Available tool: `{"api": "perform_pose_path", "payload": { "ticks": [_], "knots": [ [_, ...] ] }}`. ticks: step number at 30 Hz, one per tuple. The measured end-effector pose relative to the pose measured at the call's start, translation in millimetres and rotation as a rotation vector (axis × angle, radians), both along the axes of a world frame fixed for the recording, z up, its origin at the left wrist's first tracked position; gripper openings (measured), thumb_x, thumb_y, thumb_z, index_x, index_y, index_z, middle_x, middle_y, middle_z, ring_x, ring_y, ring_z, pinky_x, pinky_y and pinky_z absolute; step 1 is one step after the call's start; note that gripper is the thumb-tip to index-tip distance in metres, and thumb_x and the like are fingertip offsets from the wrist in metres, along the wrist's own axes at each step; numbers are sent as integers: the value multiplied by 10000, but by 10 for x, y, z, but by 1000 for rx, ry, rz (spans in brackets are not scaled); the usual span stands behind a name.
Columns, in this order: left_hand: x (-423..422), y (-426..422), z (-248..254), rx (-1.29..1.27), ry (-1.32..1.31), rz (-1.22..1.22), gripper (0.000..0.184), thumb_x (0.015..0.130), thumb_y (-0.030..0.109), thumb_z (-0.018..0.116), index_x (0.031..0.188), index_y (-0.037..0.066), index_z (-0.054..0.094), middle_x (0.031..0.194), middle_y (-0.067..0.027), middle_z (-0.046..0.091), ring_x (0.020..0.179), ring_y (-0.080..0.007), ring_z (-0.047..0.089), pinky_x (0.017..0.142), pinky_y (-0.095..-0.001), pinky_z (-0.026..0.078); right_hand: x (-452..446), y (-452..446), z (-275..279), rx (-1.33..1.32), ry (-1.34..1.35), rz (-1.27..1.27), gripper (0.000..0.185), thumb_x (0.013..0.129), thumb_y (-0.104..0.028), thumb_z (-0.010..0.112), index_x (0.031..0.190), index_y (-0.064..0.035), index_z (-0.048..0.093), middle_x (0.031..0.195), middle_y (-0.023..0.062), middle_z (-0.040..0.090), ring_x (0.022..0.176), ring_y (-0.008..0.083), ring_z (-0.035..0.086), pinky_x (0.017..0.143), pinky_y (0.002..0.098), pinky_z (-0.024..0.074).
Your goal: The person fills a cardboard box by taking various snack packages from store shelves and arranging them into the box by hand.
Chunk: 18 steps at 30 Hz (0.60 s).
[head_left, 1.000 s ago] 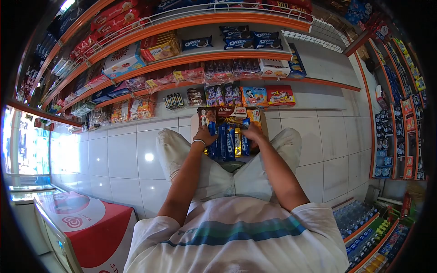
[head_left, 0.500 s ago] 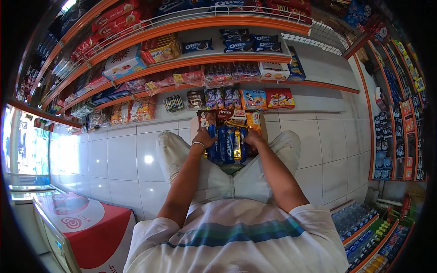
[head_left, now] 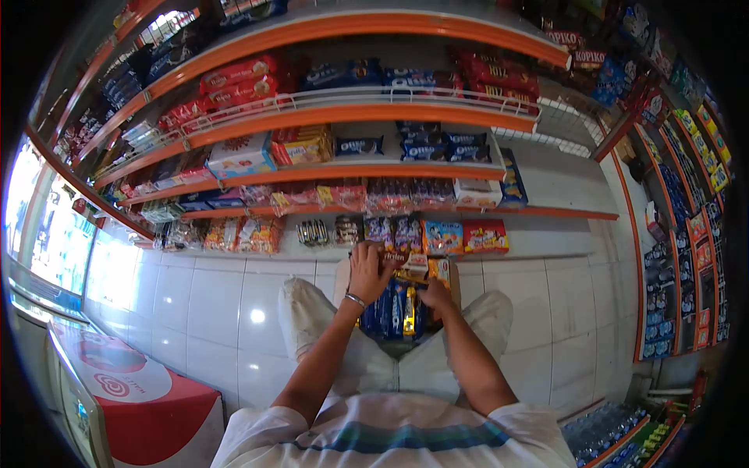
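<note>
Between my bent legs stands a cardboard box (head_left: 342, 274) filled with snack packs. My left hand (head_left: 368, 274) lies over its far left part, fingers stretched out and thumb apart, touching a dark brown Arden pack (head_left: 395, 257). Blue Oreo packs (head_left: 381, 310) stand in the near half, with a yellow pack (head_left: 409, 310) among them. At the right side of the box, my right hand (head_left: 437, 295) has its fingers curled down beside the packs; what they hold, if anything, is hidden. An orange-yellow pack (head_left: 440, 270) sits just beyond it.
Ahead rise shelves with orange edges (head_left: 328, 173), stocked with biscuits. Several snack packs, including a red box (head_left: 484, 236), line the bottom shelf. A red and white freezer (head_left: 148, 390) stands at the left, more racks (head_left: 686, 265) at the right. White tiles (head_left: 234, 288) cover the floor.
My left hand has moved from the box's left side to the far end, over the Arden pack. My right hand stays at the right side. The view has tilted upward.
</note>
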<state>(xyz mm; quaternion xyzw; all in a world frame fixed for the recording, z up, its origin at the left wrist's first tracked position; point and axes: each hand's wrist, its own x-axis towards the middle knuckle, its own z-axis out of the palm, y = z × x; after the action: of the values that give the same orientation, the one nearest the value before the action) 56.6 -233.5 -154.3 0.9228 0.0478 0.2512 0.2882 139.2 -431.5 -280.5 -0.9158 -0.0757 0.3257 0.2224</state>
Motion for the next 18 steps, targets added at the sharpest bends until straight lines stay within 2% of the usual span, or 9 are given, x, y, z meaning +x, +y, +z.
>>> {"api": "perform_pose_path", "payload": {
  "ticks": [2, 4, 7, 8, 10, 12, 15, 16, 18],
  "knots": [
    [251, 34, 657, 63, -122, -91, 448, 830, 208, 617, 1193, 12, 442, 1149, -199, 440, 1051, -382, 433, 902, -458, 365, 106, 45, -26, -4, -11, 1, 681, 742, -325, 668, 1301, -24, 421, 1255, 211, 522, 1155, 319, 523, 936, 381, 436],
    [581, 90, 1299, 175, -235, -188, 442, 857, 224, 588, 1207, 4, 432, 1167, -196, 439, 1075, -377, 431, 927, -452, 354, 42, 27, 105, 149, 72, -96, 606, 752, -296, 667, 1269, -45, 474, 1220, 197, 556, 1134, 311, 543, 930, 366, 436],
    [1152, 144, 2232, 398, -306, -191, 428, 902, 272, 511, 1225, 4, 425, 1205, -183, 444, 1108, -356, 431, 960, -450, 341, 108, 72, -263, 373, 28, -43, 585, 753, -276, 658, 1239, -2, 480, 1180, 230, 576, 1123, 337, 547, 924, 393, 443],
    [1423, 178, 2379, 447, -333, -225, 427, 914, 283, 481, 1235, 7, 422, 1212, -182, 448, 1124, -352, 429, 966, -449, 339, 52, 89, 93, 339, 24, -44, 539, 758, -273, 655, 1207, -11, 513, 1145, 227, 595, 1094, 343, 565, 914, 393, 452],
    [1884, 221, 2619, 510, -371, -260, 428, 926, 294, 450, 1245, 11, 419, 1220, -181, 452, 1140, -347, 428, 972, -448, 336, 77, 115, 62, 324, -31, -39, 519, 755, -272, 663, 1169, 14, 538, 1111, 238, 606, 1066, 360, 576, 897, 402, 467],
    [2275, 235, 2812, 541, -170, -263, 478, 937, 303, 430, 1321, 25, 369, 1309, -189, 412, 1226, -343, 383, 1037, -437, 281, 81, 108, 99, 337, -35, -35, 510, 753, -280, 667, 1147, 20, 547, 1111, 244, 604, 1068, 365, 573, 899, 406, 468],
    [3020, 567, 2650, 703, -86, -301, 514, 929, 341, 443, 1354, 63, 366, 1285, -211, 467, 1213, -348, 419, 1037, -413, 311, 166, 94, 27, 322, 7, -29, 539, 779, -271, 676, 1215, -10, 499, 1139, 187, 607, 1065, 306, 589, 891, 372, 466],
    [3064, 559, 2836, 432, 234, -405, 501, 902, 370, 517, 1321, 103, 452, 1253, -187, 528, 1163, -328, 487, 1016, -379, 360, 197, 88, -121, 386, 29, -41, 554, 782, -273, 678, 1234, -17, 486, 1127, 180, 611, 1050, 294, 594, 881, 367, 469],
    [3140, 593, 3010, 488, 269, -448, 462, 882, 381, 549, 1266, 126, 514, 1245, -169, 539, 1132, -321, 512, 994, -367, 380, 271, 76, -124, 460, 36, -41, 584, 794, -276, 678, 1277, -34, 457, 1103, 165, 617, 1023, 270, 600, 866, 358, 472]
  ]
}}
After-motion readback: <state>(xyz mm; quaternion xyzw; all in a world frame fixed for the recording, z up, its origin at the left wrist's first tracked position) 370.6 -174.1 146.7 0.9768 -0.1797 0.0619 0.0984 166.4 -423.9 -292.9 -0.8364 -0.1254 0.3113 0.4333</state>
